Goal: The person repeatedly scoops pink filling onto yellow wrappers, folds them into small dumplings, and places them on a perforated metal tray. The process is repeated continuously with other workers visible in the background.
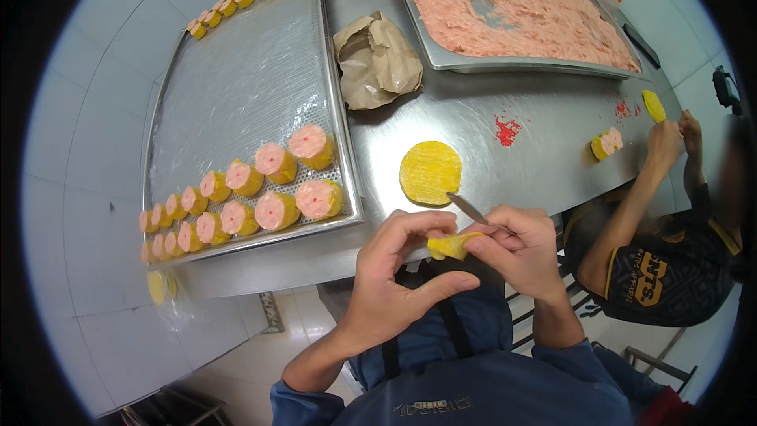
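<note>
My right hand grips a narrow metal spatula, its blade pointing up and left. Between that hand's thumb and fingers is also a folded yellow dumpling wrapper; whether filling is inside is hidden. Curved around the wrapper's left side, my left hand has its thumb spread away and its fingertips close against the wrapper. Just beyond both hands a flat, round yellow wrapper stack lies on the steel table, the spatula tip over its lower right edge.
At left, a perforated metal tray carries rows of pink-filled dumplings. A crumpled brown paper bag sits beside it. Behind is a deep steel pan of pink filling. Red bits dot the table; a co-worker's hand is at right.
</note>
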The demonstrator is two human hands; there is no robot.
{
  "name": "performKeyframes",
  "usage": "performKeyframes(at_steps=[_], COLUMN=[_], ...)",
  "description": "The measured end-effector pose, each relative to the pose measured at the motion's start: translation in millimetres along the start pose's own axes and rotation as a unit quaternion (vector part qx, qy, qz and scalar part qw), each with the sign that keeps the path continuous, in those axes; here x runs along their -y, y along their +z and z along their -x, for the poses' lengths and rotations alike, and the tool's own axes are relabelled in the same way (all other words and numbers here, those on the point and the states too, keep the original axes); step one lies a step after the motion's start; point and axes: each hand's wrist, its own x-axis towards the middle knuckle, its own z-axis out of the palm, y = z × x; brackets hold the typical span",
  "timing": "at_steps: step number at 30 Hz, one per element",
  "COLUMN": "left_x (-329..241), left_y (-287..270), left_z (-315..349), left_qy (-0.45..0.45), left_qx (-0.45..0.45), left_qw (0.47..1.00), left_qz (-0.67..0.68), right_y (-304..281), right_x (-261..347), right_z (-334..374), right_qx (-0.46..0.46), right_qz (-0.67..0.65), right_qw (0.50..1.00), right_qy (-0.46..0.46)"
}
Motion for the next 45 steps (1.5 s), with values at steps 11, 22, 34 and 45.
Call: performKeyframes(at_steps=[11,22,34,45], left_x=[5,14,18,21], left_y=[0,16,11,3], left_z=[0,-8,-12,-8], left_qy=[-0.107,-0.015,0.032,-0.032], left_qx=[-0.037,-0.036,-0.042,-0.049], left_qw=[0.979,0.999,0.998,0.988], left_qz=[0.170,0.029,-0.047,0.146], right_y=[-16,-3,-2,-9], right_x=[-2,-1,-5,0], right_z=[10,5,-1,2], right_qx=[-0.065,-0.069,-0.041,-0.064], right_qz=[-0.074,-0.085,-0.034,-0.056], right_qw=[0.988,0.990,0.996,0.993], right_qy=[0.117,0.087,0.069,0.081])
